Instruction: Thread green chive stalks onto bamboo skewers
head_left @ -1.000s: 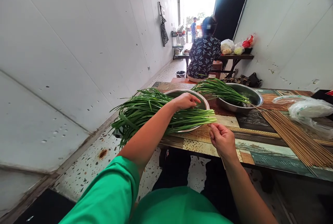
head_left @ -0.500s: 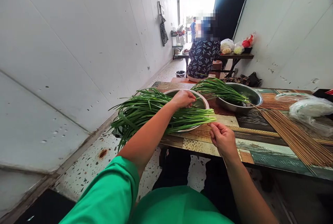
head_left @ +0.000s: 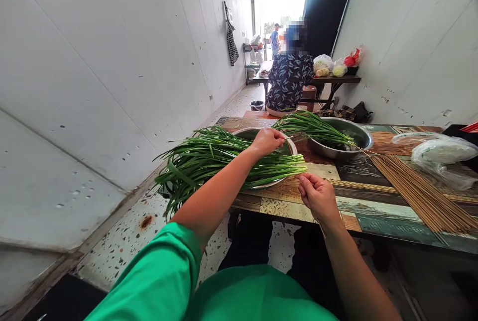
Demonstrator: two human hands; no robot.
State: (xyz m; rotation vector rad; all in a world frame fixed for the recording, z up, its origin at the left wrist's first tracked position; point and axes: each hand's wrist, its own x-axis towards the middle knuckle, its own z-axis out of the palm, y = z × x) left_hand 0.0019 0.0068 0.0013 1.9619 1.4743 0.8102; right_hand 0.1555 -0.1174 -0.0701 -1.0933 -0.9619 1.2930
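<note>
A big bunch of garlic chives (head_left: 224, 157) lies across a metal bowl (head_left: 295, 151), pale stem ends to the right and leaves hanging past the table edge at left. Above the bunch, my left hand (head_left: 267, 141) is closed in a pinch, a thin pale stem end of a chive poking out past its fingertips. My right hand (head_left: 317, 194) is closed beside the pale ends, pinching a thin skewer; part of its shaft shows below the hand along the wrist. The left hand's palm side is hidden.
A second steel bowl (head_left: 368, 143) holds chives (head_left: 317, 126) on skewers. Many loose skewers (head_left: 418, 189) lie on the patchwork table (head_left: 287, 206), near a plastic bag (head_left: 444, 152). A person (head_left: 289, 79) sits beyond, facing away, at another table. A wall stands at left.
The view has shifted slightly. My left hand has turned a little, and the stem at its fingertips points more to the right. My right hand keeps nearly the same place.
</note>
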